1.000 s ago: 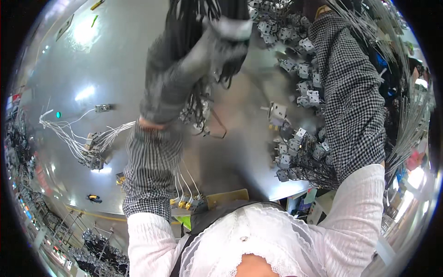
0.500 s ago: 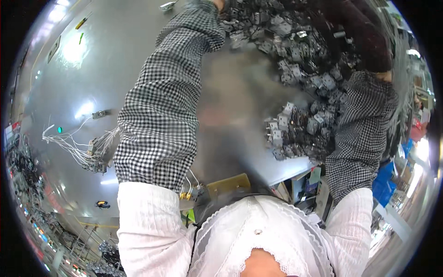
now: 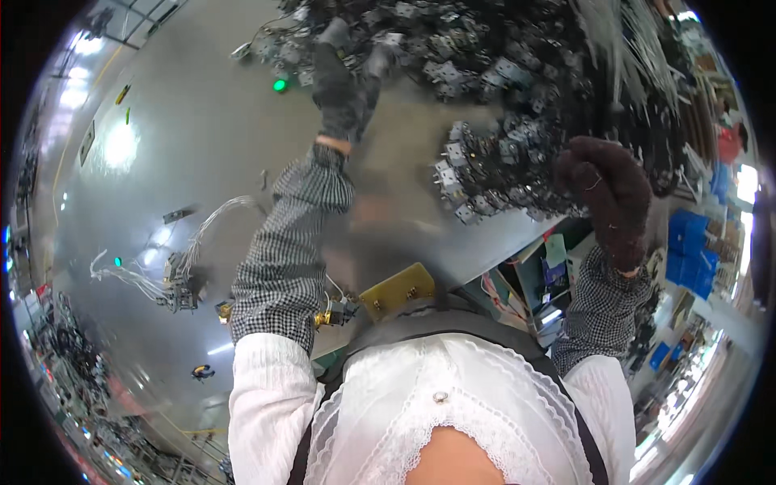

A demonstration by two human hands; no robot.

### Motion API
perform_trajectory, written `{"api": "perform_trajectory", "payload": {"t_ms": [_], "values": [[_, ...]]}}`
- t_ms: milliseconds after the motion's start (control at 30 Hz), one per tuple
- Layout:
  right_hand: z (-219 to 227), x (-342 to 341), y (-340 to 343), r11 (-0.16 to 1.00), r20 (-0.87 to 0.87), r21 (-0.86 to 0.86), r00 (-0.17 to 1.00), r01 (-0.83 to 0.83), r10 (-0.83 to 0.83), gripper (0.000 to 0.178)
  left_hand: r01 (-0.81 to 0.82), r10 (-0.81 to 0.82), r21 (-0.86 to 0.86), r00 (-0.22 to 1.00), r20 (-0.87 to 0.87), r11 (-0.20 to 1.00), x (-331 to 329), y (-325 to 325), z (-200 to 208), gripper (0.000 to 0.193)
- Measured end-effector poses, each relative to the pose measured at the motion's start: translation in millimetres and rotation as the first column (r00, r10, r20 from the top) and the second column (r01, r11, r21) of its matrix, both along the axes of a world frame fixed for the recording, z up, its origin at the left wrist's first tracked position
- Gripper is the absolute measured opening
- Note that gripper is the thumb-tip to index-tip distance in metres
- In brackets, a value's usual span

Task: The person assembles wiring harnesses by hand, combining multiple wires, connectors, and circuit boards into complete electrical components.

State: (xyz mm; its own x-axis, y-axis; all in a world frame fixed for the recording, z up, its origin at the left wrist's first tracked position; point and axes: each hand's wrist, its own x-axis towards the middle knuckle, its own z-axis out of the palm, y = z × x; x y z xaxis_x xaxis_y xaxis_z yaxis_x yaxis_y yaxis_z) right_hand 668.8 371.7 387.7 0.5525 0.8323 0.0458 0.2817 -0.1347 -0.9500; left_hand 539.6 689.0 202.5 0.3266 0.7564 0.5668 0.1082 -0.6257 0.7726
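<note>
My left hand [image 3: 347,93], in a dark grey glove, reaches to the near left edge of a big pile of small metal-and-black parts [image 3: 505,77]. Its thumb and fingers are spread apart, somewhat blurred, and nothing shows gripped between them. At the right side of the pile is my right hand [image 3: 610,190] in a dark maroon glove. Its fingers are curled in; whatever they may hold is hidden. Close to it, a cluster of the same silvery parts [image 3: 485,166] lies along the table's front edge.
White wires joined to a metal part [image 3: 179,283] lie on the grey table [image 3: 202,162] at left. A yellow block [image 3: 396,291] sits near my body. Bundled pale strands [image 3: 622,48] rise at far right. Blue bins [image 3: 691,250] stand beyond the table.
My left hand has come back from beyond the upper edge into view. My right hand has drawn nearer my body and its glove shows more fully. The whole view has shifted.
</note>
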Motion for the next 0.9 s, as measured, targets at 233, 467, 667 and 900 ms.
{"api": "perform_trajectory", "payload": {"t_ms": [233, 467, 667, 900], "values": [[-33, -6, -144, 0.843, -0.004, -0.487, 0.965, 0.227, -0.263, 0.034, 0.576, -0.546, -0.327, 0.816, 0.189, 0.749, -1, -121, -12, 0.054], [-86, -18, -314, 0.686, 0.249, -0.553, 0.879, 0.473, -0.406, 0.032, 0.669, -0.656, -0.594, 0.697, 0.291, 0.447, -12, -184, -18, 0.045], [-179, -99, -391, 0.599, 0.345, -0.719, 0.929, 0.352, -0.133, 0.030, 0.558, -0.702, -0.659, 0.709, 0.063, 0.504, -38, -225, -13, 0.035], [-324, -174, -391, 0.576, 0.146, -0.817, 0.978, 0.035, 0.147, 0.050, 0.677, -0.681, -0.506, 0.699, 0.217, 0.534, -106, -263, -6, 0.036]]}}
